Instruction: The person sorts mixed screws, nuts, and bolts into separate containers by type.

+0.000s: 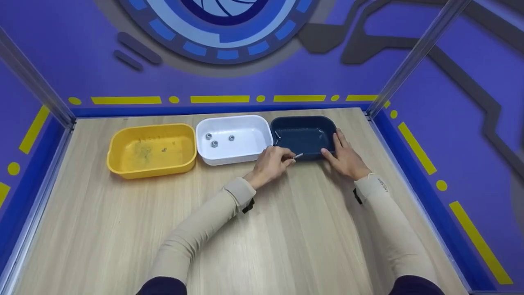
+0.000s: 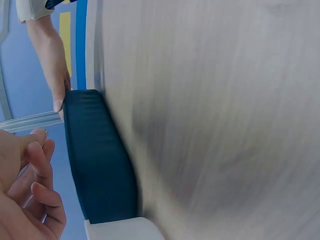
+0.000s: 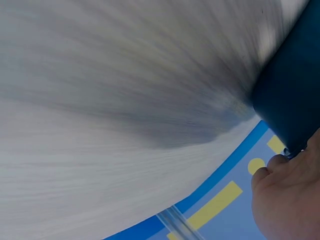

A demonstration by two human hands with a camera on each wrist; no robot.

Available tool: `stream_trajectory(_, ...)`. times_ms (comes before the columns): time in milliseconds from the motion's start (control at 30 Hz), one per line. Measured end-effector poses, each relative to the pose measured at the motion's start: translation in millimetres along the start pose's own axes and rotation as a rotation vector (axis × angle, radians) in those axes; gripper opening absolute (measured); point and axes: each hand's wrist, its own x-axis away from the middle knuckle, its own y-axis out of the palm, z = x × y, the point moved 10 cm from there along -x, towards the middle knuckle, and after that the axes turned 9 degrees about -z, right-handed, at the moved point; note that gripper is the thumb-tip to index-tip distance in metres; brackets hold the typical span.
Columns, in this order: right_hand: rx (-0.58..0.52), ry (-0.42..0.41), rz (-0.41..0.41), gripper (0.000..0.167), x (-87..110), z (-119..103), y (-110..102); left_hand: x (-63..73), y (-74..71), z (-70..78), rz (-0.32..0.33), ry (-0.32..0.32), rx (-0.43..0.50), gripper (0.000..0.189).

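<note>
My left hand pinches a small silver screw between thumb and fingertips, at the front rim of the dark blue bin. In the left wrist view this left hand has its other fingers bent, and only a tiny tip shows at the pinch. My right hand holds the dark blue bin by its front right corner, thumb at the front rim and fingers along the right side. Inside that bin, a small dark metal piece lies near the left wall.
Left of the dark blue bin stands a white bin with three metal nuts in it. Further left is a yellow bin with a few small dark bits inside. Blue printed walls enclose the wooden table behind and at both sides.
</note>
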Motion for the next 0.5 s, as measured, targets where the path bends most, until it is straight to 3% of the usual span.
stream_trajectory(500, 0.047, 0.016, 0.012, 0.099, -2.7, 0.4, 0.2, -30.8, -18.1, 14.4, 0.026, -0.004, -0.045, 0.018)
